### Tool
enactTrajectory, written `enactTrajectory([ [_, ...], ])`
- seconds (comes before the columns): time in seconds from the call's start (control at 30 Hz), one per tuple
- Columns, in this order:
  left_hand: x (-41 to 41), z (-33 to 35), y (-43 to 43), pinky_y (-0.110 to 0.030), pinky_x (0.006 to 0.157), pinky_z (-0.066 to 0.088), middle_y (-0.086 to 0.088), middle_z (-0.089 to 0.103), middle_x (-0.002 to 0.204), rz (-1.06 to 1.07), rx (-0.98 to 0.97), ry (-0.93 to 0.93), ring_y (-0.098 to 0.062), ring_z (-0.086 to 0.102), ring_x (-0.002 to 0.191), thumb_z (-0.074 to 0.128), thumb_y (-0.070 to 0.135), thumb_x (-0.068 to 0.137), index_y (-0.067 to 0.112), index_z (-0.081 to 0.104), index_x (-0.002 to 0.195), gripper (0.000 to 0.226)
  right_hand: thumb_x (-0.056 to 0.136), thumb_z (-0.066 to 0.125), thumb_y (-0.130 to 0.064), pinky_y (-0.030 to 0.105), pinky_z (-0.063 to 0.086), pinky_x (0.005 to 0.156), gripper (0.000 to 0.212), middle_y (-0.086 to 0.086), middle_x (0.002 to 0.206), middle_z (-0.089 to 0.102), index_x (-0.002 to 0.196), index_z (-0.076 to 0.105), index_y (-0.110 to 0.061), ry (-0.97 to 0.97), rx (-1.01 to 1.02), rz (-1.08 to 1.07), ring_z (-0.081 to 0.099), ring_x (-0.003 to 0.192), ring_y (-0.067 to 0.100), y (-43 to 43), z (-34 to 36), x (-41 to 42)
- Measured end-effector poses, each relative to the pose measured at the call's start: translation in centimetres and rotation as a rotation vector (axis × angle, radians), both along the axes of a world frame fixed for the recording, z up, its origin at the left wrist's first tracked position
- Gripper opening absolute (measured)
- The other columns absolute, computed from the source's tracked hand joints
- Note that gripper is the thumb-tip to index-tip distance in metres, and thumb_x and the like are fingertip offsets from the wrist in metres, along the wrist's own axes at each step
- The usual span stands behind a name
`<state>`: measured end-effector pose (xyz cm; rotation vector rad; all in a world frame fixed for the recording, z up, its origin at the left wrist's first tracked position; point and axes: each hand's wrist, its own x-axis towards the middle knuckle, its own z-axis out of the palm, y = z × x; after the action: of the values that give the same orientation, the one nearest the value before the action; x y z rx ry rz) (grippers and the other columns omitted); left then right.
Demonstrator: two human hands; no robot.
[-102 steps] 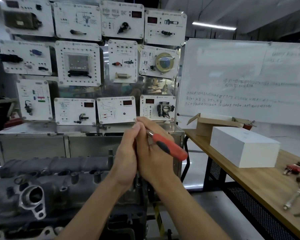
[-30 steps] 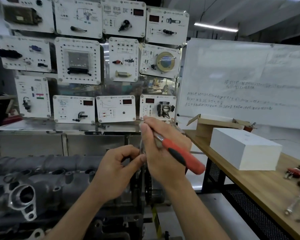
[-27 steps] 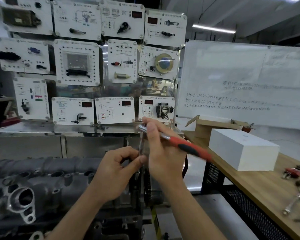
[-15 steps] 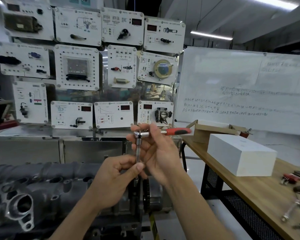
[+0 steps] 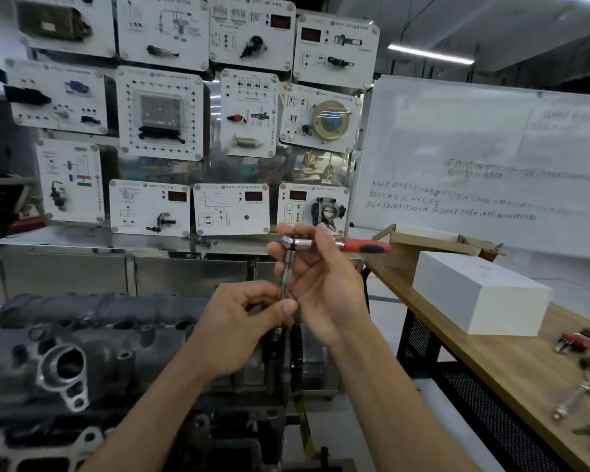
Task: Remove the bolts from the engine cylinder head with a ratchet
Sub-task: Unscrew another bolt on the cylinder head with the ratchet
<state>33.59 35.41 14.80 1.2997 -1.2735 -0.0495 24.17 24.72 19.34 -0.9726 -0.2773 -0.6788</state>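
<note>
Right hand curled round ratchet near its head; left hand pinching the vertical extension bar with thumb and fingers, above cylinder head

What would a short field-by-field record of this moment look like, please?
Right hand: grips ratchet near its head
Left hand: pinches extension bar
Bar tip: hidden behind that hand
Engine cylinder head: below the hands, lower left
Table: on the right, bearing white box
</note>
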Motion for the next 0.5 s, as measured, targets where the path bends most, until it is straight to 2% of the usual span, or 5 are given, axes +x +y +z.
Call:
enactTrajectory([
  [0.1,0.1,0.0,0.3,-0.02,0.075,0.052,-0.005,0.073,0.078,-0.043,0.004,-0.015,-0.013,0.069,0.077,0.067,0.027,0.092,0.022,0.076,0.084,0.013,0.094,0.053,-0.034,0.026,0.059,0.061,0.027,0.006,0.098,0.075,0.095,0.067,-0.011,0.082,0.073,0.224,0.074,0.076,0.017,-0.8,0.9,0.7],
  [0.2,0.2,0.0,0.3,-0.024,0.076,0.055,-0.005,0.074,0.079,-0.045,0.005,0.005,-0.015,0.069,0.079,0.062,0.025,0.092,0.014,0.074,0.09,0.016,0.095,0.052,-0.033,0.024,0.058,0.059,0.027,0.003,0.091,0.073,0.088,0.068,-0.012,0.144,0.102,0.36,0.072,0.069,0.015,-1.1,1.4,1.3],
  [0.3,0.2,-0.3,0.2,-0.025,0.076,0.056,-0.004,0.076,0.079,0.004,-0.031,-0.001,-0.016,0.071,0.078,0.064,0.027,0.09,0.017,0.075,0.085,0.015,0.094,0.054,-0.034,0.026,0.058,0.059,0.028,0.006,0.096,0.074,0.084,0.071,-0.014,0.139,0.092,0.284,0.072,0.073,0.018,-1.0,1.5,1.2],
  [0.4,0.3,-0.3,0.0,-0.029,0.073,0.057,-0.005,0.076,0.079,0.024,-0.042,0.043,-0.018,0.071,0.075,0.071,0.033,0.088,0.021,0.074,0.081,0.014,0.098,0.058,-0.032,0.024,0.057,0.067,0.022,0.007,0.098,0.076,0.097,0.073,-0.016,-0.012,-0.145,-0.288,0.074,0.087,0.017,0.7,-0.6,0.8],
  [0.5,0.3,-0.2,0.1,-0.041,0.075,0.061,-0.012,0.075,0.083,-0.074,-0.063,0.101,-0.03,0.072,0.079,0.076,0.035,0.086,0.014,0.07,0.08,0.022,0.101,0.057,-0.017,0.02,0.055,0.072,0.023,0.001,0.085,0.075,0.117,0.069,-0.004,-0.155,-0.568,-0.82,0.068,0.079,0.001,-0.2,-1.1,1.0],
])
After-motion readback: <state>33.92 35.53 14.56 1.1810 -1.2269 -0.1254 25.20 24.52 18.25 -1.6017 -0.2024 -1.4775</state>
